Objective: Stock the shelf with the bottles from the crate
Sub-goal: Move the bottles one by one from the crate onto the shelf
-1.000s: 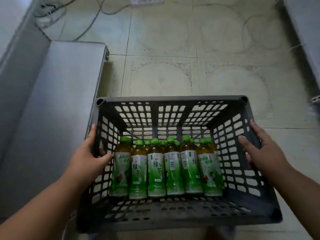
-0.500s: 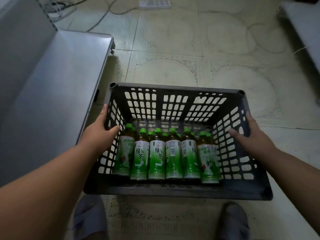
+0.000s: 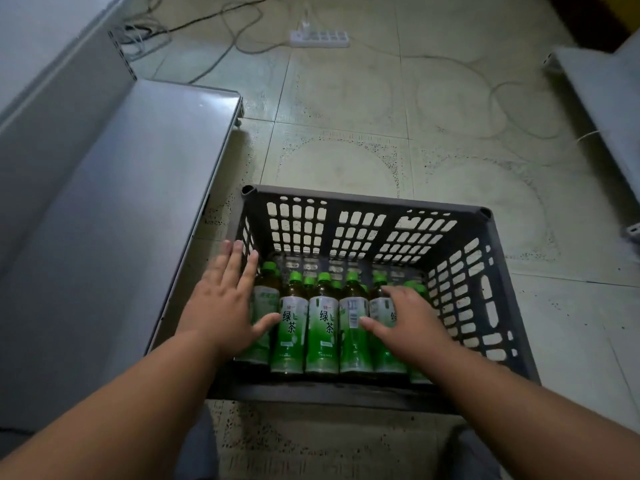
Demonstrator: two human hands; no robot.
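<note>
Fingers [image 3: 239, 268] spread above crated bottles [image 3: 322, 327]

Count of items in view: crate, bottles, shelving, hands

One dark slatted crate [image 3: 363, 216] on the tiled floor; green-capped tea bottles [image 3: 322, 327] inside it, six in the near row, with further caps behind that cannot be counted surely. Two grey shelf boards: one at left [image 3: 114, 216], one at the far right edge [image 3: 602, 95]. One white power strip [image 3: 320, 38]. Two bare hands: left hand [image 3: 225, 303], right hand [image 3: 408, 320].
</note>
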